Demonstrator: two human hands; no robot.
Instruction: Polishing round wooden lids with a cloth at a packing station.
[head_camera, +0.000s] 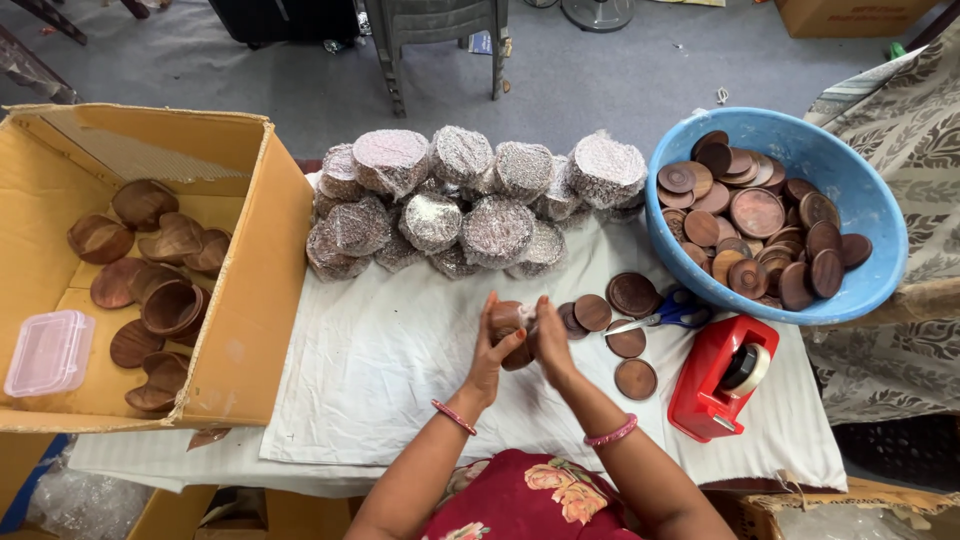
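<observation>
Far left of frame I see an open cardboard box (250, 290) holding a loose heap of brown wooden bowls (160, 270), with a small clear plastic container with a pinkish lid (48, 350) in its lower left corner. Right of the box, a white cloth (370, 370) covers the table, and along its upper edge sits a pile of round bundles wrapped in foam netting (470, 200), stacked in roughly two rows. At centre, my left hand (492, 350) and right hand (548, 338) meet over the cloth, both curled around a small brown wooden piece (507, 322), which is lifted above the cloth between them; left fingers wrap it from the left and under, right fingers press against its right side, so both are closed on it. Pink bangles show on both wrists. Just right of the hands, a few flat round wooden lids (625, 325) lie on the cloth, some overlapping, with blue-handled scissors (670, 312) lying across them, handles toward the right. Lower right of those stands a red tape dispenser (715, 378) with a roll in it. Upper right, a blue plastic basin (870, 215) is heaped with more round wooden lids (760, 230). Far right edge, a patterned fabric (900, 130) hangs beside the basin.
</observation>
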